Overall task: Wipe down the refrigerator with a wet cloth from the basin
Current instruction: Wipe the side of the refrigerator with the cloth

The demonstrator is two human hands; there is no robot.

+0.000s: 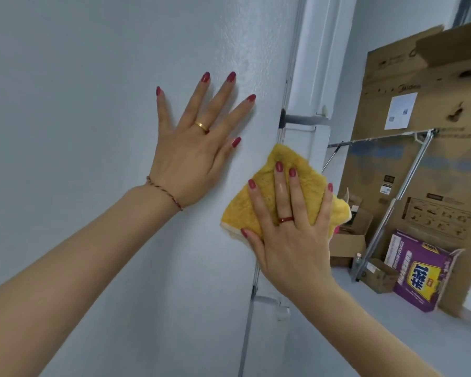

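Left hand [191, 159] flat, fingers spread on white refrigerator side panel [93, 104], frame centre. Right hand [291, 229] presses yellow terry cloth [259, 194] against panel edge, fingers straight. Right: tall brown cardboard box [408, 104], purple bag [419, 270], metal rack [403, 183].

We note the refrigerator [93, 104] side panel as painted, faintly pebbled, with a low sheen. The cloth [267, 197] is yellow terry, nappy and matt. The large box [408, 164] behind is plain brown cardboard, scuffed. The rack [408, 172] tubing is bright, polished metal.
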